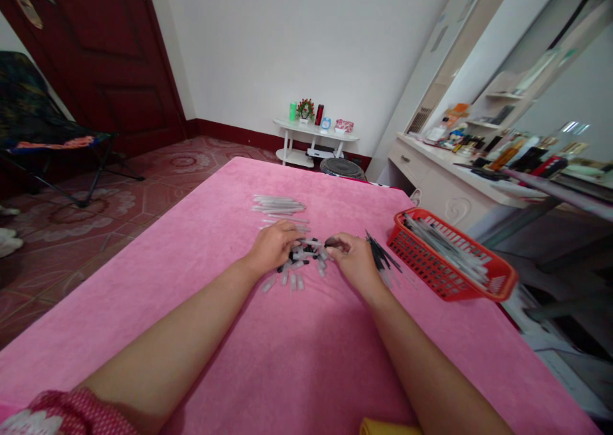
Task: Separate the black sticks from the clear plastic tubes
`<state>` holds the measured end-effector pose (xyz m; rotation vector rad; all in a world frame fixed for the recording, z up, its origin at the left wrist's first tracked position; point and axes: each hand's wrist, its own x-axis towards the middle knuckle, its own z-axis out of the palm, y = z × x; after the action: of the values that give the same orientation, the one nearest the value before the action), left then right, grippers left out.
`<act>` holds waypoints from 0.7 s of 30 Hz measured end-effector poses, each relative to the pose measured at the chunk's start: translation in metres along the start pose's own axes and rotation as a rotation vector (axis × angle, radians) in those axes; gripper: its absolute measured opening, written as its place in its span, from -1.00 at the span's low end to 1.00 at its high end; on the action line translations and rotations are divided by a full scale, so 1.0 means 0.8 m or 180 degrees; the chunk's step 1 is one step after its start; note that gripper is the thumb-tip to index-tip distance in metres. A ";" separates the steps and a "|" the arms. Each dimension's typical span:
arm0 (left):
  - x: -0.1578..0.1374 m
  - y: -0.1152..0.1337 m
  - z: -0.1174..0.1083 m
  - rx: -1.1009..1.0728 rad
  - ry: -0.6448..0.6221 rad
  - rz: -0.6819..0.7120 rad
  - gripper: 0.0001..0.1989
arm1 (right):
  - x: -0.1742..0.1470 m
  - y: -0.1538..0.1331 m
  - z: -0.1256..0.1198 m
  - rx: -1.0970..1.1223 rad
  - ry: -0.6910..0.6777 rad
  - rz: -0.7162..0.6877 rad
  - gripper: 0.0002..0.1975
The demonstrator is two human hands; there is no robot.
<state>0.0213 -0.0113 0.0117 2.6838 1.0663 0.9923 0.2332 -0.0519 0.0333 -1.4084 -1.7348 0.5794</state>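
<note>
A loose pile of clear and black pen caps (297, 256) lies on the pink cloth between my hands. My left hand (276, 246) is closed at the pile's left side, its fingertips on a pale, thin pen barrel (313, 243) that points toward the right hand. At the right side, my right hand (354, 259) pinches with thumb and index finger; a small dark piece shows there, too blurred to name. Beyond the left hand, several clear pen barrels (278, 204) lie in a row. Thin black pen parts (380, 253) rest just right of my right hand.
A red plastic basket (431, 278) filled with grey-clear pen barrels (447, 246) stands at the table's right. Something yellow (389, 427) shows at the near edge. Past the table are a white side stand (313, 130), a crowded dresser (445, 173) and a folding chair (43, 122).
</note>
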 end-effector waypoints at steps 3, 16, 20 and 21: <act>0.000 0.000 0.001 0.0004 0.0002 0.0003 -0.71 | -0.001 0.000 0.000 -0.0174 -0.0007 -0.0034 -0.85; -0.001 -0.001 0.003 0.0043 -0.0039 0.0041 -0.69 | -0.006 -0.009 -0.002 -0.0985 -0.0039 -0.0226 -0.88; -0.001 -0.001 0.002 0.0026 -0.0049 0.0031 -0.70 | -0.008 -0.013 -0.002 -0.0991 -0.0062 -0.0294 -0.88; -0.001 -0.001 0.002 0.0010 -0.0036 0.0044 -0.70 | -0.008 -0.015 -0.002 -0.1016 -0.0063 -0.0311 -0.88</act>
<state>0.0214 -0.0113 0.0098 2.6996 1.0494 0.9772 0.2281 -0.0620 0.0417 -1.5253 -1.9638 0.2715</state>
